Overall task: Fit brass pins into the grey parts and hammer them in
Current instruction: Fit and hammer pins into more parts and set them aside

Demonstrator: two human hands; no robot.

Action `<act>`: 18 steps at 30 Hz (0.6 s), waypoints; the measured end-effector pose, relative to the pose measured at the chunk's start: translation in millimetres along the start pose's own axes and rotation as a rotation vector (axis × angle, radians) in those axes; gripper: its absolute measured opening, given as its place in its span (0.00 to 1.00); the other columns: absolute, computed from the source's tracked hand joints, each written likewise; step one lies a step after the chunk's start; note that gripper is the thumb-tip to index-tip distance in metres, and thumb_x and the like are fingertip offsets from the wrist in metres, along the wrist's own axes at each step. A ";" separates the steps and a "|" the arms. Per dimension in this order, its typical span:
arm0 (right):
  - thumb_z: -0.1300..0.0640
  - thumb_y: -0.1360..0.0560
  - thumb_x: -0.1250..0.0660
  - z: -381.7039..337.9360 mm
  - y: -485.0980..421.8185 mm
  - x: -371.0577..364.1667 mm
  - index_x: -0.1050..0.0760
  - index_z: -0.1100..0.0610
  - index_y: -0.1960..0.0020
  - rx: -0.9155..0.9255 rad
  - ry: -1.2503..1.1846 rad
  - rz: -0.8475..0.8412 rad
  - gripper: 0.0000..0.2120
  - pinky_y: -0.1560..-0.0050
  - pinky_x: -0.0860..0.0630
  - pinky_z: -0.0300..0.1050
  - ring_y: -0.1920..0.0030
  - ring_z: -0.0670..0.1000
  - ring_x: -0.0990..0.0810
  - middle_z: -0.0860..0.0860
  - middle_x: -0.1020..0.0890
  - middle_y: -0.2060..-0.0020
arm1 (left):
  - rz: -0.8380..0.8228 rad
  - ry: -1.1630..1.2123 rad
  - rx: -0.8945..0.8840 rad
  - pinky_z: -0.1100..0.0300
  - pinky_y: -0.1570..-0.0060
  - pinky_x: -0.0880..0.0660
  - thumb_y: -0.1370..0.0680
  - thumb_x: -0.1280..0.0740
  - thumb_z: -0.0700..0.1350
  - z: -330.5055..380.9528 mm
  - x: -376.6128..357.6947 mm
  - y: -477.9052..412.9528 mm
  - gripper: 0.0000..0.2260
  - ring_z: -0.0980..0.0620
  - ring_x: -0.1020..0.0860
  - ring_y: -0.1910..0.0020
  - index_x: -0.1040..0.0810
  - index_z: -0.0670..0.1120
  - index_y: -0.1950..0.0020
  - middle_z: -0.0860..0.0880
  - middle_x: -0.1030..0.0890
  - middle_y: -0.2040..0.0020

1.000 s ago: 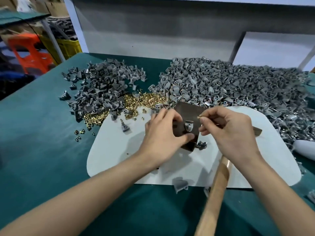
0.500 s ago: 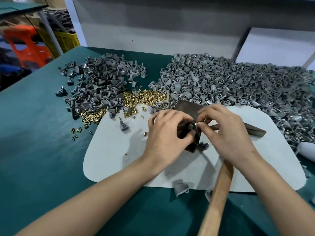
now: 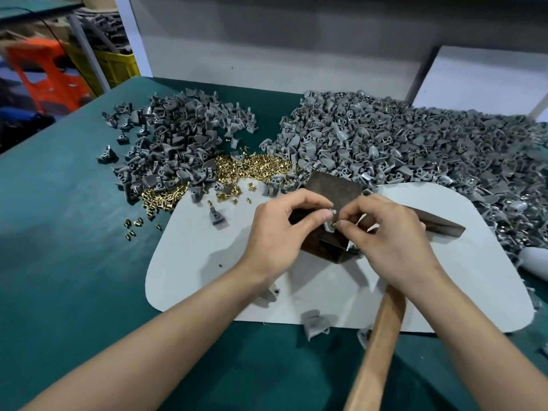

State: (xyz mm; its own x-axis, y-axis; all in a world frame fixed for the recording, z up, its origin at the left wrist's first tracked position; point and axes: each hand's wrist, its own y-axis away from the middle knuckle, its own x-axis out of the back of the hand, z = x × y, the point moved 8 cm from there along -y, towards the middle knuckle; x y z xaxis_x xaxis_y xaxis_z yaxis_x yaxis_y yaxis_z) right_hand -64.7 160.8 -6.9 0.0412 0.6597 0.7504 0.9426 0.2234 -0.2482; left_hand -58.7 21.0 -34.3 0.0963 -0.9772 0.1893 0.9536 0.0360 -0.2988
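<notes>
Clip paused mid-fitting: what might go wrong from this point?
1. The brass pin, pinched only at the fingertips of the right hand, may slip and vanish among the loose pins.
2. The left hand grips the grey part against the metal block; a blow from the hammer could catch those fingers.

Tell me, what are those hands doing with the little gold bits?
A person is fitting a brass pin into a grey part. The left hand holds the grey part against a rusty metal block, and the right hand pinches the brass pin at it. A hammer lies under the right hand.
</notes>
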 end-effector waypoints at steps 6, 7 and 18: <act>0.62 0.30 0.28 8.2 2.1 -1.0 0.25 0.45 0.66 -0.062 -0.190 0.087 0.13 0.56 0.28 0.41 0.62 0.46 0.23 0.49 0.20 0.64 | -0.021 0.028 0.055 0.52 0.40 0.28 0.28 0.26 0.43 -8.6 0.5 -5.7 0.07 0.51 0.22 0.47 0.18 0.56 0.58 0.56 0.17 0.58; 0.62 0.30 0.28 10.2 1.9 -2.3 0.24 0.46 0.66 -0.073 -0.208 0.088 0.13 0.56 0.27 0.43 0.62 0.47 0.23 0.48 0.20 0.64 | -0.029 0.042 0.059 0.51 0.40 0.27 0.28 0.26 0.43 -9.4 0.3 -6.0 0.07 0.51 0.22 0.47 0.18 0.57 0.58 0.56 0.17 0.58; 0.60 0.30 0.27 28.1 1.5 -12.9 0.20 0.50 0.67 -0.213 -0.459 0.091 0.09 0.63 0.28 0.42 0.69 0.45 0.23 0.44 0.19 0.72 | -0.040 0.065 -0.034 0.53 0.44 0.30 0.27 0.28 0.45 -9.6 -0.7 -4.9 0.07 0.49 0.25 0.49 0.23 0.55 0.61 0.62 0.22 0.61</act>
State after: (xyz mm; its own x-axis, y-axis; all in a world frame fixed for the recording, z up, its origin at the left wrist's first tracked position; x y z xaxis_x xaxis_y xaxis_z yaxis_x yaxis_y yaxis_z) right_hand -73.1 172.8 -34.2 0.0217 0.9273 0.3737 0.9905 0.0308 -0.1339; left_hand -66.2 19.5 -41.9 0.0389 -0.9892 0.1410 0.9460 -0.0090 -0.3241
